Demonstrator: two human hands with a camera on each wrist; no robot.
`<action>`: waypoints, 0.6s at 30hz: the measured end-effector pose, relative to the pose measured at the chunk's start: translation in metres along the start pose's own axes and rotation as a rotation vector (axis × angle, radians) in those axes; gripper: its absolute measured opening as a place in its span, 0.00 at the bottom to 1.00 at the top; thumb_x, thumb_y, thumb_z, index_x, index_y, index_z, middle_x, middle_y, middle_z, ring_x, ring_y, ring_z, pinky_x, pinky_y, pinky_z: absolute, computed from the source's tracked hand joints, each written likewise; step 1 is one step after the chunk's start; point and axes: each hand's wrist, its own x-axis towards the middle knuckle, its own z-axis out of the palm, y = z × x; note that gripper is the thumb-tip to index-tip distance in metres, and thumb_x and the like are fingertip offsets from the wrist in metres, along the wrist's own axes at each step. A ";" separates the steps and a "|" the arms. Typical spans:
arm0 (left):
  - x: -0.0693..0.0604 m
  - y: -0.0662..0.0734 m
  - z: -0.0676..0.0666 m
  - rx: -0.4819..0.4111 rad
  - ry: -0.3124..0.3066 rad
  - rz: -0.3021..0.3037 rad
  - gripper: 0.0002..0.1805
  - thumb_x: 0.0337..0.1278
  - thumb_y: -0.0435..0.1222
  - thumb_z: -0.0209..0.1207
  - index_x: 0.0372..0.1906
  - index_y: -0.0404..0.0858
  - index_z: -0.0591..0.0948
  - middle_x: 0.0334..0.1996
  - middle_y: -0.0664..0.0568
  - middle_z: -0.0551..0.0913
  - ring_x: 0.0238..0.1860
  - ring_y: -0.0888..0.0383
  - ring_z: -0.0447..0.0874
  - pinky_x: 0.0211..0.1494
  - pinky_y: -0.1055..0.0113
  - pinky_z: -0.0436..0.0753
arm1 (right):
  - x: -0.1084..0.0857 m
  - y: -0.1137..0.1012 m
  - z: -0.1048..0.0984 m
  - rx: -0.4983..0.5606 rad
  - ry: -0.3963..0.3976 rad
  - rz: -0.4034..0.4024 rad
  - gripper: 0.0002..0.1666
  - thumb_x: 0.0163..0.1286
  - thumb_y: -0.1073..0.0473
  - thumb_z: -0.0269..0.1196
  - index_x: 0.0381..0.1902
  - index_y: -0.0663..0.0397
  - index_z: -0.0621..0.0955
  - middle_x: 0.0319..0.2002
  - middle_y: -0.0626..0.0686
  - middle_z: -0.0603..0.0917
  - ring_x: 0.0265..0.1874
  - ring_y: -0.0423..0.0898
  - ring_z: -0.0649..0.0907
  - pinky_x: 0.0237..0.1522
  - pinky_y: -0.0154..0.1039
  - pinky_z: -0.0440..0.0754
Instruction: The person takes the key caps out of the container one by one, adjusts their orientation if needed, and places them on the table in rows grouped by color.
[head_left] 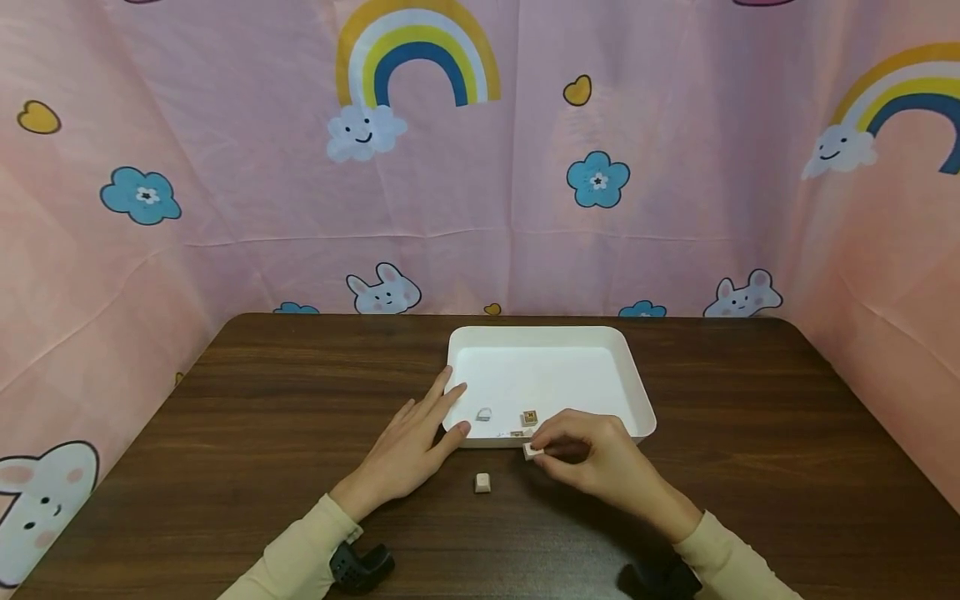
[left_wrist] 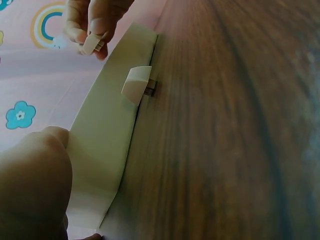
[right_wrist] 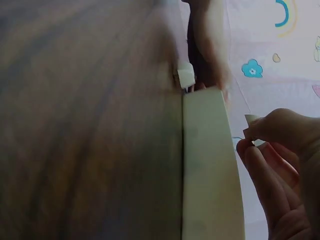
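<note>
My right hand [head_left: 600,450] pinches a small white keycap [head_left: 533,451] between thumb and fingertips, just above the front rim of a white tray [head_left: 551,336]. The right wrist view also shows the pinched keycap [right_wrist: 251,120], partly hidden by the fingers. My left hand [head_left: 405,454] rests with spread, fairly straight fingers at the tray's front left corner. On the table in front of the tray stands another off-white keycap [head_left: 482,483]; the left wrist view shows a small brownish part [left_wrist: 150,87] under it.
Inside the tray, near its front wall, lie a small square brown-and-white piece [head_left: 529,418] and a clear or whitish piece [head_left: 483,414]. Tiny bits lie by the front wall. The dark wooden table [head_left: 322,367] is backed by a pink patterned cloth [head_left: 262,192].
</note>
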 end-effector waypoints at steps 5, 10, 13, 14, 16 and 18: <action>0.000 -0.001 0.000 0.008 0.003 -0.003 0.36 0.78 0.56 0.47 0.81 0.46 0.59 0.84 0.51 0.44 0.79 0.43 0.58 0.77 0.33 0.53 | 0.000 -0.003 0.008 -0.103 -0.017 -0.071 0.12 0.59 0.67 0.76 0.36 0.45 0.88 0.38 0.41 0.89 0.40 0.37 0.87 0.46 0.28 0.84; 0.000 -0.001 0.001 0.010 -0.001 -0.007 0.36 0.78 0.57 0.46 0.82 0.47 0.58 0.84 0.52 0.43 0.79 0.44 0.58 0.78 0.34 0.53 | -0.002 -0.004 0.014 -0.105 -0.047 -0.101 0.10 0.60 0.65 0.76 0.36 0.45 0.89 0.38 0.40 0.89 0.40 0.35 0.87 0.47 0.26 0.83; 0.000 -0.001 0.001 0.011 0.003 -0.004 0.36 0.79 0.56 0.46 0.82 0.47 0.58 0.84 0.51 0.43 0.79 0.44 0.58 0.77 0.34 0.54 | -0.003 -0.003 0.017 -0.103 -0.055 -0.107 0.09 0.60 0.65 0.76 0.36 0.46 0.89 0.38 0.40 0.89 0.40 0.35 0.87 0.47 0.26 0.83; 0.000 -0.001 0.001 0.013 0.005 -0.001 0.36 0.79 0.56 0.46 0.82 0.47 0.58 0.84 0.51 0.43 0.79 0.43 0.58 0.77 0.34 0.54 | -0.003 -0.002 0.018 -0.107 -0.052 -0.115 0.09 0.60 0.65 0.76 0.36 0.46 0.89 0.38 0.41 0.89 0.40 0.36 0.87 0.46 0.26 0.83; 0.000 -0.001 0.001 0.015 0.007 0.001 0.36 0.79 0.56 0.46 0.81 0.47 0.58 0.84 0.51 0.44 0.79 0.43 0.59 0.77 0.34 0.54 | -0.004 -0.001 0.020 -0.116 -0.051 -0.108 0.09 0.59 0.65 0.77 0.35 0.47 0.89 0.37 0.41 0.90 0.39 0.35 0.88 0.46 0.26 0.83; 0.000 -0.001 0.001 0.015 0.008 0.002 0.36 0.78 0.56 0.47 0.81 0.46 0.58 0.84 0.51 0.44 0.79 0.43 0.59 0.77 0.34 0.54 | -0.005 0.000 0.022 -0.130 -0.053 -0.098 0.08 0.59 0.65 0.77 0.34 0.48 0.90 0.36 0.41 0.90 0.39 0.36 0.88 0.45 0.26 0.83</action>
